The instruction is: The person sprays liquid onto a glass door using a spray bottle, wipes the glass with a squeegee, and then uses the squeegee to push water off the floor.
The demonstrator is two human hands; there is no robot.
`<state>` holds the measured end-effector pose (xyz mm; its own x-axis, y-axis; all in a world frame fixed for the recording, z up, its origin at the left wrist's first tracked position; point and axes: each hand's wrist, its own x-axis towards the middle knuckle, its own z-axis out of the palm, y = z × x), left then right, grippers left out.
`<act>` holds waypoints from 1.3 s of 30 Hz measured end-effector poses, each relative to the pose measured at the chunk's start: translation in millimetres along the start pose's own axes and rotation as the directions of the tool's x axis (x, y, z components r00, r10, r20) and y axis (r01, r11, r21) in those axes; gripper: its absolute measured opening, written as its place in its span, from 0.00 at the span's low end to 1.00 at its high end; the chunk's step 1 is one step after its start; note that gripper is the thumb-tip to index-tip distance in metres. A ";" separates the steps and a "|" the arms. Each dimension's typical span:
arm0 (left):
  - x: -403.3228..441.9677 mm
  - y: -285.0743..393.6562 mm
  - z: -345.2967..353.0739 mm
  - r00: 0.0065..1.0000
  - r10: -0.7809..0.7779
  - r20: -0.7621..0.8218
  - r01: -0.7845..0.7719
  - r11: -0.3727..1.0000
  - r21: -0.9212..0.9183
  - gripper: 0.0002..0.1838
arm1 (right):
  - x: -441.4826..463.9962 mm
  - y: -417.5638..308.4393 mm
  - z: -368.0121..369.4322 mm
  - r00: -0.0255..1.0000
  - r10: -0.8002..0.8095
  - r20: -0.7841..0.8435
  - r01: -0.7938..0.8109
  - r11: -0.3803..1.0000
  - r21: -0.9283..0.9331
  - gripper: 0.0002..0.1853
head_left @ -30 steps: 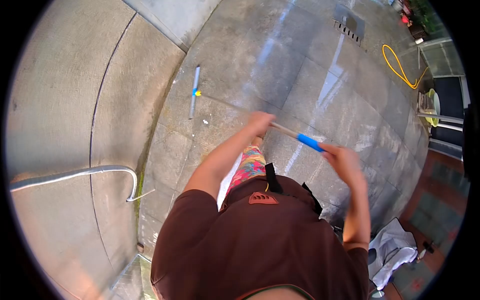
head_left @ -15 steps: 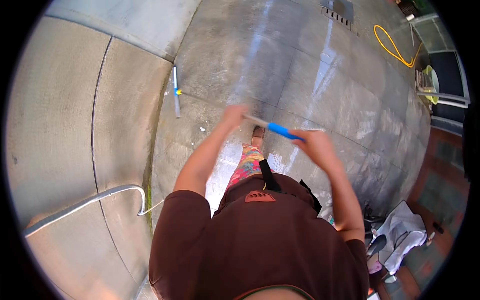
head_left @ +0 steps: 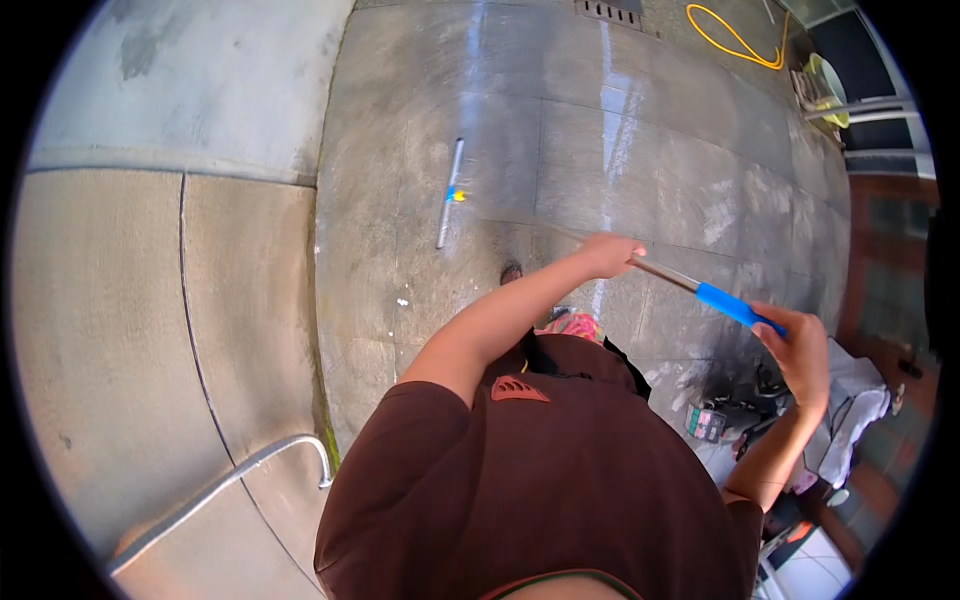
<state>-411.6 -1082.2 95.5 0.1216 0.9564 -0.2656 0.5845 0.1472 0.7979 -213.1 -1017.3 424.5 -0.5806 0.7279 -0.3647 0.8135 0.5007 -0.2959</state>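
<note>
A floor squeegee with a long thin pole slants across the middle of the view. Its silver and blue head (head_left: 445,222), with a yellow joint, is on or just above the grey paving. My left hand (head_left: 611,257) is wrapped round the metal pole. Farther right, my right hand (head_left: 798,350) is closed on the end of the blue grip (head_left: 724,304). Between the left hand and the head, the pole is blurred and hard to make out.
Along the left runs a concrete wall (head_left: 90,300) with a grey bent pipe (head_left: 225,490). A drain grate (head_left: 608,14) and a yellow hose (head_left: 735,40) lie at the top. Grey cloth (head_left: 850,400) covers something at right. Small white bits (head_left: 403,302) dot the paving.
Both hands have moved right with the squeegee, drawing its head away from the wall across the paving. The whole view has also shifted. Both hands have kept their hold.
</note>
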 end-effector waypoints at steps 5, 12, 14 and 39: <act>40.5 -3.3 -6.4 0.986 0.127 -0.113 -0.126 0.992 0.010 0.19 | 14.0 0.3 -21.8 1.000 0.000 -0.016 0.002 0.995 0.102 0.13; 0.4 -165.7 -50.0 0.975 -0.189 -0.113 0.209 0.956 0.208 0.14 | 137.6 0.6 91.4 0.948 -0.273 0.163 0.239 0.950 0.200 0.15; -23.3 -230.0 -68.8 0.956 -0.273 -0.105 0.293 0.908 0.301 0.07 | 173.4 -20.6 142.0 0.926 -0.268 0.267 0.237 0.961 0.145 0.16; 298.7 -213.6 -217.6 0.968 -0.203 -0.149 0.239 0.926 0.293 0.10 | 468.4 70.0 -38.1 0.938 -0.213 0.272 0.165 0.968 0.190 0.17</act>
<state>-674.6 -773.0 -36.5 -0.1201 0.9333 -0.3384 0.8054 0.2909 0.5164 -426.9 -623.4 266.7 -0.7273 0.4491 -0.5190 0.6853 0.5154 -0.5144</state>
